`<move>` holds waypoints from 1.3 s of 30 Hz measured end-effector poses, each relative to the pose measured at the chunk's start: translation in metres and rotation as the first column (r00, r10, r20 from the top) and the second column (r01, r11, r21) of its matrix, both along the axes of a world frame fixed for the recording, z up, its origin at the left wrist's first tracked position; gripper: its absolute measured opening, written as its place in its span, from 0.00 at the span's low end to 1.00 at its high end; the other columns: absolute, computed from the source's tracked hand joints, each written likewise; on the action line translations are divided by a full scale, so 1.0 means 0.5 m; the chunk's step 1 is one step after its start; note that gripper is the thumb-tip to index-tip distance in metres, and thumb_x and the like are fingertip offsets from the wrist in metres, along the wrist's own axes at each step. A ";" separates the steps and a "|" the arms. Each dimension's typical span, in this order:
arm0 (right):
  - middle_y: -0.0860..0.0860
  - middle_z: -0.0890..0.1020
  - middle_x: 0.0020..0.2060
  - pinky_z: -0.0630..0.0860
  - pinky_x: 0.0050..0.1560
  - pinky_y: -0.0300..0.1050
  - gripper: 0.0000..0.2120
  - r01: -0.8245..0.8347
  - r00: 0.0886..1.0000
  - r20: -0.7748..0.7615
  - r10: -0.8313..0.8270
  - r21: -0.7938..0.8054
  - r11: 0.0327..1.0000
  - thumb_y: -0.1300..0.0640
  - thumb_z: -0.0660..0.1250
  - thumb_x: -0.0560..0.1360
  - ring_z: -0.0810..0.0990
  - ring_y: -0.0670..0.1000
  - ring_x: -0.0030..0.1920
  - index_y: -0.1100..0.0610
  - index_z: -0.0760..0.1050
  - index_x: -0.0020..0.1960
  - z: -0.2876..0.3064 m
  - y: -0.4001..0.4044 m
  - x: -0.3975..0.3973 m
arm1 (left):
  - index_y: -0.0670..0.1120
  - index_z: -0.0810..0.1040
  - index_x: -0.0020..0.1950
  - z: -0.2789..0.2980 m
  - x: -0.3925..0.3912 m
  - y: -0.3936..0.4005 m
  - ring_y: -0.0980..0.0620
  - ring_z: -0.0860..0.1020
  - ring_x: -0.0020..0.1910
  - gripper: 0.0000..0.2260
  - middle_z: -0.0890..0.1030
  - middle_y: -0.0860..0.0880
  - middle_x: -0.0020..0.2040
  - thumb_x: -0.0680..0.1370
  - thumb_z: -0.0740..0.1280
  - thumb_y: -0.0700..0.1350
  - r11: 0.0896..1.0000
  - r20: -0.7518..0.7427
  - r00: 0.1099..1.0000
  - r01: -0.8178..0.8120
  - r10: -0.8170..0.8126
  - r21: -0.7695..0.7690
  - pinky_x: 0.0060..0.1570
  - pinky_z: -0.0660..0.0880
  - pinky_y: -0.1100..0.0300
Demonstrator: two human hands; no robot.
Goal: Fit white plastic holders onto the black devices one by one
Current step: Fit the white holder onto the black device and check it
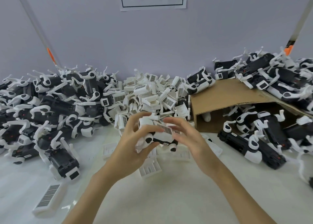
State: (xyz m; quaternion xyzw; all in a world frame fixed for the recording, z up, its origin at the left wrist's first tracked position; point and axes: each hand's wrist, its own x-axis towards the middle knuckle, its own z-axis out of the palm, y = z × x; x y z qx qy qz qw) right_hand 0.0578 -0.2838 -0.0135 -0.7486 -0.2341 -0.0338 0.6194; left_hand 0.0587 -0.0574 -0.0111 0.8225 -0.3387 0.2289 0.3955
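The left hand (pixel 133 144) grips a black device (pixel 162 139) from below and behind, its fingers curled round the white end with the thumb across the front. A white holder (pixel 165 134) with a barcode label sits on top of the device, apparently partly or fully seated; motion blur makes it hard to tell which. The right hand (pixel 188 135) hovers just beside the holder with its fingers spread and loosely bent, touching or about to touch the label end. Whether it actually pinches anything cannot be told, but it looks open.

All this happens above the counter (pixel 169 198), in front of a heap of loose holders (pixel 152 95) piled against the wall.

As for progress, a large pile on the left (pixel 47 108) holds black devices, many showing white caps. Another pile on the right (pixel 271 81) spills over and out of a tipped cardboard box (pixel 233 95). From here it is not clear which pile is finished and which is waiting. The heap of holders is large, so a good deal of work seems to remain. A few holders lie scattered on the counter under the hands, and one labelled holder (pixel 49 196) lies alone near the lower left.

The step in hand appears to be pressing this one holder home.
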 end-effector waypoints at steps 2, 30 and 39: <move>0.42 0.80 0.68 0.70 0.68 0.33 0.17 -0.090 0.991 -0.094 0.090 0.007 0.996 0.50 0.59 0.85 0.74 0.42 0.72 0.46 0.77 0.72 0.011 -0.014 -0.002 | 0.57 0.79 0.67 0.001 -0.002 0.005 0.52 0.75 0.65 0.18 0.63 0.50 0.80 0.81 0.73 0.41 0.988 0.133 0.991 0.008 -0.029 0.155 0.60 0.75 0.62; 0.42 0.81 0.57 0.73 0.61 0.39 0.20 0.355 0.870 0.464 -0.169 -0.351 0.867 0.48 0.75 0.77 0.76 0.46 0.61 0.52 0.79 0.67 -0.013 0.020 -0.007 | 0.67 0.70 0.74 -0.029 0.015 0.004 0.61 0.75 0.68 0.22 0.77 0.67 0.66 0.80 0.69 0.58 0.995 -0.133 0.986 -0.105 0.104 0.002 0.64 0.69 0.71; 0.44 0.82 0.57 0.74 0.59 0.45 0.19 0.318 0.910 0.401 -0.109 -0.503 0.803 0.49 0.73 0.79 0.76 0.44 0.58 0.51 0.79 0.68 -0.011 0.004 -0.003 | 0.60 0.73 0.75 -0.028 0.009 -0.007 0.61 0.76 0.64 0.22 0.78 0.67 0.62 0.80 0.70 0.56 0.994 -0.071 0.992 -0.101 0.104 0.042 0.62 0.70 0.70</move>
